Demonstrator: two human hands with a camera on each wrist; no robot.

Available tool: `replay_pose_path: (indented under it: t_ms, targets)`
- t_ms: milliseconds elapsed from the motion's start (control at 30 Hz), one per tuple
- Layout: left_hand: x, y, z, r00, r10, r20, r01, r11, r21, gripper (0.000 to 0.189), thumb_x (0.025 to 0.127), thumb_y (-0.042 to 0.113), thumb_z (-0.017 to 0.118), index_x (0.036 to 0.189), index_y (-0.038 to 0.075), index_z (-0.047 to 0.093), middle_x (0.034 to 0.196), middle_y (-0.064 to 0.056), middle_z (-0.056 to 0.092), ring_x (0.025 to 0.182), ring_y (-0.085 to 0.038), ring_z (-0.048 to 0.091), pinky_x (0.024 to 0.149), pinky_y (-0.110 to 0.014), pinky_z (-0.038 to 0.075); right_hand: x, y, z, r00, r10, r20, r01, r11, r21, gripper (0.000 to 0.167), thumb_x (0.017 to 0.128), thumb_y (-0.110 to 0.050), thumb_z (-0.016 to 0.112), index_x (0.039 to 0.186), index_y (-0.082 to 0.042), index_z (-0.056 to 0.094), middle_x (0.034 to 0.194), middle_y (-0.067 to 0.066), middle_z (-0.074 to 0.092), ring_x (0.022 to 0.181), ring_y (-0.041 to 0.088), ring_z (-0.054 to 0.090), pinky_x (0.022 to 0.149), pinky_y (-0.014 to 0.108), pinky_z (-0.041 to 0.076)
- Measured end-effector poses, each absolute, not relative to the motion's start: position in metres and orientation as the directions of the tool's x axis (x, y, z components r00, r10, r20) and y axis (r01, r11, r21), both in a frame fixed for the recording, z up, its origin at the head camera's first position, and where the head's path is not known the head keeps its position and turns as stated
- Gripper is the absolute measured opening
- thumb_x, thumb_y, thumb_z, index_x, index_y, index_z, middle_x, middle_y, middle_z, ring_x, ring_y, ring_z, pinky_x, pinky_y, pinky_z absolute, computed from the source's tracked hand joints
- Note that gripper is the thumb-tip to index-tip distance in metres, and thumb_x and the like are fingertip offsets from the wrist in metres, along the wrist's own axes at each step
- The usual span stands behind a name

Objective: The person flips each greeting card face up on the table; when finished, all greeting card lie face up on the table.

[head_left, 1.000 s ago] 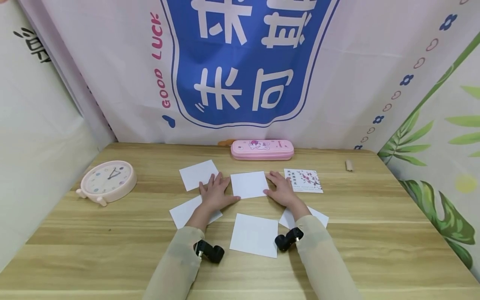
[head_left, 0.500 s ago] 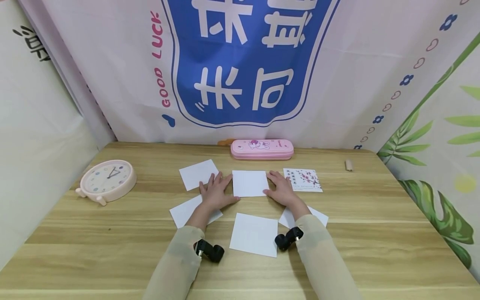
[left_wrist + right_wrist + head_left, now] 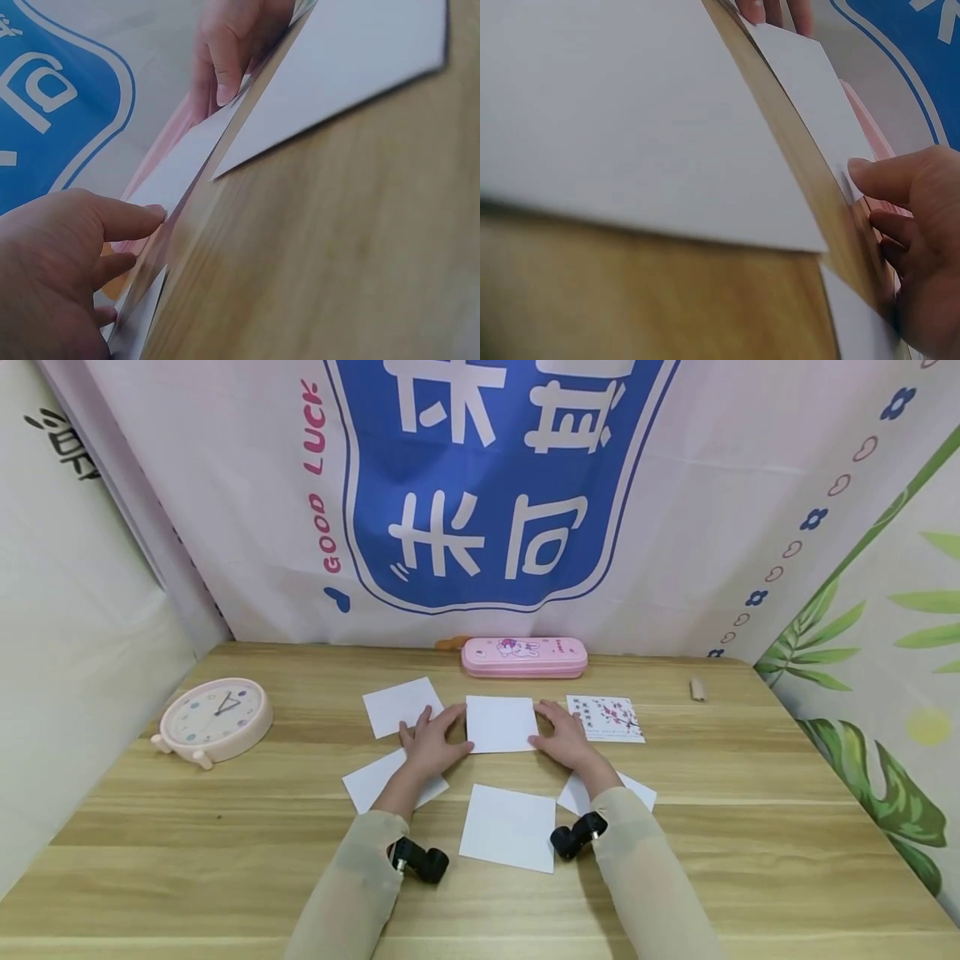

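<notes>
A blank white card [image 3: 501,724] lies between my two hands in the middle of the table. My left hand [image 3: 433,750] holds its left edge, thumb at the near corner and forefinger toward the far one. My right hand [image 3: 564,737] grips the right edge the same way. A thin dark shadow runs along the card's left side. In the left wrist view, the left thumb [image 3: 139,219] meets the card's corner [image 3: 180,165]. The right wrist view has the right thumb [image 3: 877,178] on the card's near corner [image 3: 821,105].
Other white cards lie around: one far left [image 3: 400,706], one under the left wrist [image 3: 367,783], one in front [image 3: 508,828], one under the right wrist [image 3: 637,789]. A flower-printed card [image 3: 611,720] is right. Behind are a pink pencil case [image 3: 525,658], a clock [image 3: 217,720] and an eraser-like block [image 3: 698,691].
The white card has straightened from a slight tilt and shifted a little to the right and away. My left thumb and forefinger have closed in on its left edge. The right hand has barely moved.
</notes>
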State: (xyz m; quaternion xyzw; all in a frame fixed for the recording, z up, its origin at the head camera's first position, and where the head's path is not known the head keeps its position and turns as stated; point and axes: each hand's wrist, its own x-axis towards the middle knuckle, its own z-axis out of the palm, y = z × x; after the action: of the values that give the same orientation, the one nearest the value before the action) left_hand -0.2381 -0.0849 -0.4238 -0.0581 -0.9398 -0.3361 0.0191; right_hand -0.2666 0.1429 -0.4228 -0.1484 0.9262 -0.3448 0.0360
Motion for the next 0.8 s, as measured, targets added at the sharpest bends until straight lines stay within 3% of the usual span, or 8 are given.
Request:
replay_pose_path:
  t_ms: [300,433,567,667,800]
  targets:
    - [-0.239,-0.082,-0.421,-0.992,0.053,0.116,0.115,0.769,0.629,0.06,0.072,0.025,0.069,0.127,0.019,0.044,0.123,-0.003,0.048,0.126,-0.026,0.018,0.091,-0.057,-0.012,-0.266,0.143,-0.417,-0.966,-0.257,0.001,-0.166,0.619,-0.768,0.056,0.08,-0.013,0.059,0.13,-0.006,0.036,0.134,0.014,0.032,0.124,0.029,0.021,0.1,0.043,-0.006]
    - [-0.238,-0.081,-0.42,-0.99,0.046,0.135,0.124,0.747,0.654,0.061,0.072,0.023,0.069,0.127,0.018,0.043,0.123,-0.004,0.048,0.125,-0.025,0.022,0.092,-0.056,-0.012,-0.265,0.141,-0.415,-0.969,-0.247,0.001,-0.147,0.572,-0.807,0.056,0.08,-0.011,0.059,0.13,-0.006,0.035,0.133,0.014,0.034,0.123,0.028,0.024,0.101,0.042,0.006]
    - [-0.238,-0.08,-0.418,-0.986,0.013,0.169,0.133,0.678,0.723,0.059,0.073,0.016,0.067,0.126,0.017,0.044,0.116,-0.002,0.054,0.12,-0.023,0.033,0.093,-0.055,-0.01,-0.266,0.136,-0.413,-0.971,-0.224,0.08,-0.18,0.477,-0.86,0.051,0.079,-0.006,0.059,0.126,-0.002,0.039,0.124,0.016,0.044,0.115,0.027,0.037,0.097,0.038,0.024]
    - [-0.238,-0.08,-0.418,-0.974,-0.022,0.225,0.168,0.593,0.788,0.055,0.072,0.008,0.065,0.124,0.012,0.047,0.103,-0.004,0.061,0.109,-0.022,0.046,0.097,-0.053,-0.001,-0.266,0.131,-0.413,-0.973,-0.172,0.154,-0.211,0.392,-0.895,0.047,0.078,-0.001,0.06,0.121,0.002,0.043,0.111,0.018,0.053,0.103,0.027,0.049,0.091,0.035,0.035]
    - [-0.239,-0.078,-0.419,-0.965,-0.07,0.253,0.191,0.471,0.861,0.051,0.073,0.001,0.063,0.122,0.008,0.049,0.089,-0.008,0.064,0.091,-0.022,0.055,0.095,-0.04,0.027,-0.264,0.125,-0.412,-0.977,-0.08,0.197,-0.213,0.342,-0.915,0.043,0.075,0.004,0.06,0.117,0.001,0.049,0.093,0.017,0.059,0.085,0.024,0.056,0.078,0.029,0.044]
